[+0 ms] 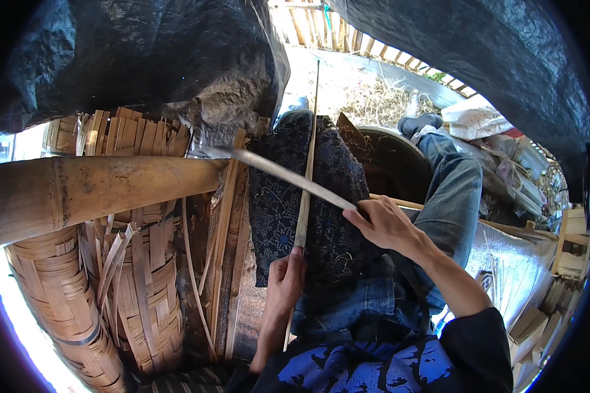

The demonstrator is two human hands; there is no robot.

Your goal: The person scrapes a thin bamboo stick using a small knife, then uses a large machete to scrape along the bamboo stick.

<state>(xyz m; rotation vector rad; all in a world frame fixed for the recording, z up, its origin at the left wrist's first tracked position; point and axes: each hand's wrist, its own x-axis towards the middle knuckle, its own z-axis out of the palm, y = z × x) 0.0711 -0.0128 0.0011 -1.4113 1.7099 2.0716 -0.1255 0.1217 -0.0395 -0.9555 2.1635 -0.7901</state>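
My left hand is closed around a long, thin bamboo strip, with the thumb lying along it. The strip points away from me over a dark patterned cloth on my lap, and its lower end comes out below the hand. My right hand is closed on a long, narrow knife with a pale grey blade. The knife slants up to the left and crosses above the strip; whether they touch I cannot tell. Its far end is blurred, and the fingers hide part of the grip.
A thick bamboo pole juts in from the left, above tall woven bamboo baskets. Upright wooden slats stand beside my left arm. Dark plastic sheeting hangs overhead. Past my knees are a dark round container and scattered straw.
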